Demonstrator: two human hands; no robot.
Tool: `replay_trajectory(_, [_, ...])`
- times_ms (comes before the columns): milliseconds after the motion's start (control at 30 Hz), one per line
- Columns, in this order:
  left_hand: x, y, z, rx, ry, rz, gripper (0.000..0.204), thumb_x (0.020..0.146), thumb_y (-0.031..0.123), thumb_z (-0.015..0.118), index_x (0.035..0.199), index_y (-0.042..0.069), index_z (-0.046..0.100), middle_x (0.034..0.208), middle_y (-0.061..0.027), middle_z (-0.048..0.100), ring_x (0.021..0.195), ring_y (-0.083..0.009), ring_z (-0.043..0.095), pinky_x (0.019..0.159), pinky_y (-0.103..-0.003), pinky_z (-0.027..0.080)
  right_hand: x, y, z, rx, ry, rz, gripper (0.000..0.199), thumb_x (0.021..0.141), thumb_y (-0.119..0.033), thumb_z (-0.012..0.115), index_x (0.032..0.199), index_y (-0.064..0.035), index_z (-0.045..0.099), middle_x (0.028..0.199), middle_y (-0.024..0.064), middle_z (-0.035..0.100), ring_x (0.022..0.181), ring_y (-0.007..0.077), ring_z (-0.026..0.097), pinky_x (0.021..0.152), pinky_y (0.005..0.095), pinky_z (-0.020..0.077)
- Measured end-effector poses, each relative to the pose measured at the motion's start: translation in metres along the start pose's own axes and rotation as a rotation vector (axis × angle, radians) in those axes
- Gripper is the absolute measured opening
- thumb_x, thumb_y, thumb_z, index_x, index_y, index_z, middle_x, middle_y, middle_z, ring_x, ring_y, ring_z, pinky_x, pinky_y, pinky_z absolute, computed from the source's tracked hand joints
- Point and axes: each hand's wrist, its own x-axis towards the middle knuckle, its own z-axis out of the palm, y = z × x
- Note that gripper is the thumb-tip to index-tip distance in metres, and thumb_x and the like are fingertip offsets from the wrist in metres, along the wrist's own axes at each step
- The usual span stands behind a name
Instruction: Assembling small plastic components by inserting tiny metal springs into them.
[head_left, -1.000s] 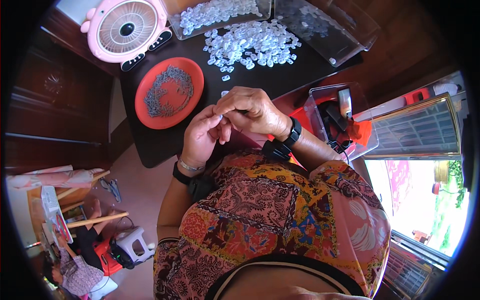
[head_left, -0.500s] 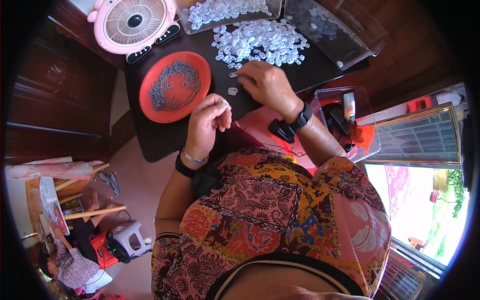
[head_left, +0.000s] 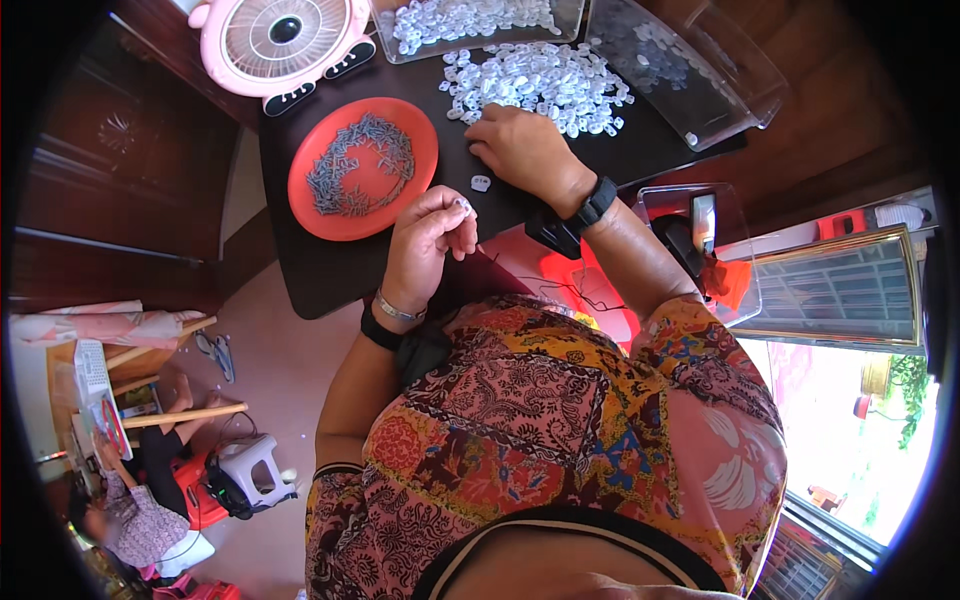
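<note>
Over the table's near edge, my left hand (head_left: 430, 245) is closed with thumb and fingers pinched together. A tiny shiny bit shows at its fingertips, too small to name. My right hand (head_left: 532, 152) reaches palm down to the near-left edge of a heap of small white plastic pieces (head_left: 545, 85) with two-hole faces. Its fingers are bent together onto the dark tabletop, and whatever is under them is hidden. Between the hands lies one loose white piece (head_left: 480, 184). Beyond my left hand stands an orange-red plate (head_left: 310, 225) holding many grey screws (head_left: 345, 160).
A pink fan (head_left: 285, 32) stands at the far left. Two clear bins, one upright (head_left: 480, 45) and one tilted (head_left: 690, 75), hold more white pieces. Right of my forearm is a clear box (head_left: 745, 290) of odds and ends. Another person (head_left: 150, 520) sits at lower left.
My right hand has shifted slightly left and its fingers now cover the spot where a loose white piece lay by the heap. My left hand keeps its pinch. The whole view has shifted slightly.
</note>
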Motion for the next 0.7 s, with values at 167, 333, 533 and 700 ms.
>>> replay_trajectory(167, [-0.0013, 0.0007, 0.0026, -0.035, 0.01, 0.011, 0.014, 0.089, 0.014, 0.048, 0.083, 0.003, 0.055, 0.067, -0.0049, 0.057, 0.058, -0.0107, 0.053, 0.052, -0.021, 0.038, 0.0064, 0.0001, 0.0035, -0.067, -0.082, 0.029, 0.008, 0.079, -0.017, 0.064, 0.083, -0.0101, 0.065, 0.082, 0.008, 0.058, 0.075, 0.0291, 0.063, 0.065, 0.0405, 0.0515])
replay_trajectory(333, [-0.0009, -0.0012, -0.0008, -0.045, -0.015, 0.02, 0.014, 0.089, 0.014, 0.048, 0.083, 0.004, 0.055, 0.067, -0.0051, 0.058, 0.058, -0.0107, 0.054, 0.052, -0.022, 0.038, 0.0053, 0.0046, 0.004, 0.009, -0.071, 0.005, 0.009, 0.08, -0.015, 0.063, 0.085, -0.008, 0.065, 0.083, 0.0087, 0.058, 0.075, 0.03, 0.063, 0.066, 0.0408, 0.0513])
replay_trajectory(533, [-0.0023, -0.0007, -0.0006, -0.043, -0.008, 0.018, 0.014, 0.089, 0.014, 0.048, 0.082, 0.004, 0.055, 0.068, -0.0049, 0.058, 0.059, -0.0105, 0.054, 0.053, -0.021, 0.039, -0.0025, 0.0037, -0.0008, 0.055, -0.028, -0.014, 0.011, 0.08, -0.013, 0.062, 0.089, -0.0059, 0.065, 0.086, 0.0103, 0.059, 0.078, 0.0309, 0.062, 0.068, 0.0404, 0.0512])
replay_trajectory(700, [-0.0029, 0.0, 0.0006, -0.028, 0.002, 0.014, 0.014, 0.089, 0.015, 0.048, 0.082, 0.004, 0.055, 0.068, -0.005, 0.058, 0.059, -0.0103, 0.054, 0.053, -0.021, 0.039, -0.0009, 0.0058, 0.0009, 0.013, -0.086, -0.001, 0.013, 0.08, -0.01, 0.061, 0.092, -0.006, 0.064, 0.087, 0.0104, 0.06, 0.079, 0.0309, 0.063, 0.07, 0.041, 0.0512])
